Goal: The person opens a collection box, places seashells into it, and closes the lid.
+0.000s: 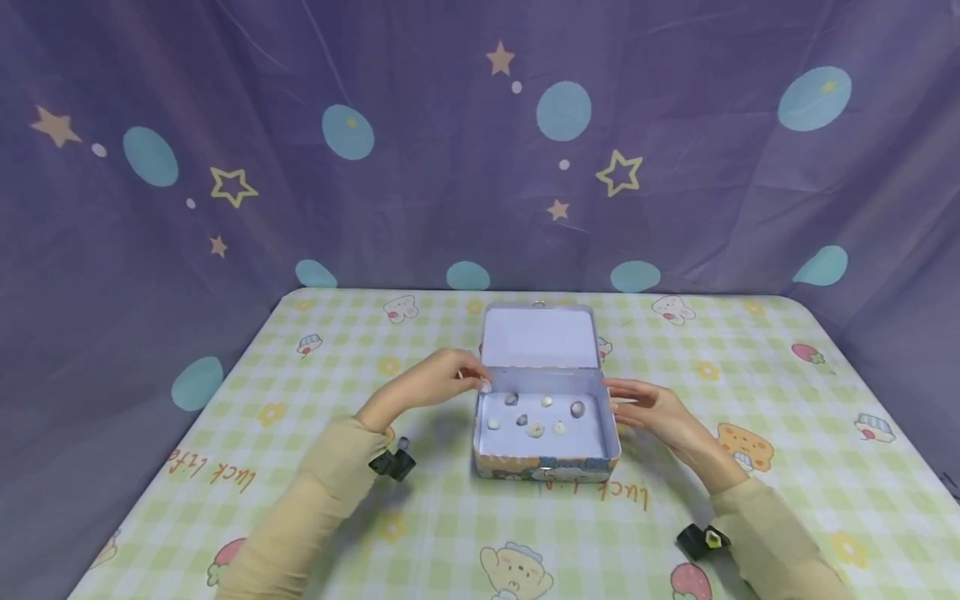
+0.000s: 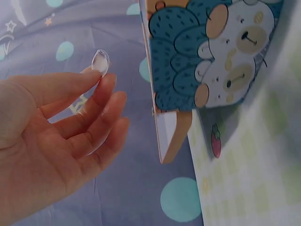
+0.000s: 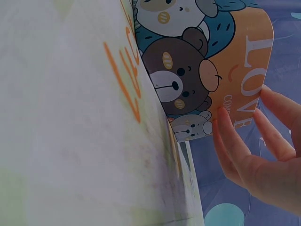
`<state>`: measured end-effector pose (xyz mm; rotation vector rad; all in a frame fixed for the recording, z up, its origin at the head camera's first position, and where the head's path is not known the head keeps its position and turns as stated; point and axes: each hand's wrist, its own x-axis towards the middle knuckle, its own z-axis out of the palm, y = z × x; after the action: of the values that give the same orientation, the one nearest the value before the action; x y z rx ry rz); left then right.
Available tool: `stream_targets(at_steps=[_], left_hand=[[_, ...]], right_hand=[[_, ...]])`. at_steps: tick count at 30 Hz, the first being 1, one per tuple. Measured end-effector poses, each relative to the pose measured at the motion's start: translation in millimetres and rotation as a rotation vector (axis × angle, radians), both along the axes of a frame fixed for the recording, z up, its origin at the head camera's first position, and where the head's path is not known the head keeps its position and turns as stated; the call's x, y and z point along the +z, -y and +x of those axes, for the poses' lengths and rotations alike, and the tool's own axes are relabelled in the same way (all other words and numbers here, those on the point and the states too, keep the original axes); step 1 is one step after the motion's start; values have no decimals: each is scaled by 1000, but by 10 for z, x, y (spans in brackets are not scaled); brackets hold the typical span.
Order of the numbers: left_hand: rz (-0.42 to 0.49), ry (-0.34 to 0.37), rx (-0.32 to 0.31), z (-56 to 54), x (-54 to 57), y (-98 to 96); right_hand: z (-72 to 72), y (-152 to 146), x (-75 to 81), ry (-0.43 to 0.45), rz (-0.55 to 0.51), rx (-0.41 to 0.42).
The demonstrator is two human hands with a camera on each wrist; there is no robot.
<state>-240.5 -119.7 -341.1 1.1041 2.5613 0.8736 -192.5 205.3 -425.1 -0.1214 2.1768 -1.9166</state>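
A printed tin box (image 1: pixel 547 468) with its lid (image 1: pixel 538 336) raised stands on the table. Several small, rounded, shell-like pieces lie spread over its white floor, among them a dark one (image 1: pixel 577 409) and a pale one (image 1: pixel 535 430). At the box's left wall, my left hand (image 1: pixel 442 379) pinches a small whitish shell (image 2: pixel 100 62) between thumb and index finger; its other fingers are loosely bent. My right hand (image 1: pixel 660 417) rests its fingertips against the outside of the right wall, fingers extended, on the orange printed side (image 3: pixel 242 70).
A green-and-white checked cloth (image 1: pixel 390 533) with cartoon prints covers the table. Behind and at the sides hangs a purple curtain (image 1: pixel 450 208) with stars and blue ovals. Black wrist cameras sit below the left (image 1: pixel 393 460) and right (image 1: pixel 701 542) wrists.
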Motion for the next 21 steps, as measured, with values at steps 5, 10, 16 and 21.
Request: stream_targets(at_steps=[5,10,16,21], left_hand=[[-31,-46,-68,11,13,-123],[-71,-48,-112,21,15,-238],[-107,-22,-138,46,-15,-337],[-129,-18,-151,66,-46,-384]], right_hand=[[0,-2,5,-9,3,5],[3,-3,7,-8,8,2],[17,-7,-1,-10,2,7],[24,-3,-8,-5,-1,6]])
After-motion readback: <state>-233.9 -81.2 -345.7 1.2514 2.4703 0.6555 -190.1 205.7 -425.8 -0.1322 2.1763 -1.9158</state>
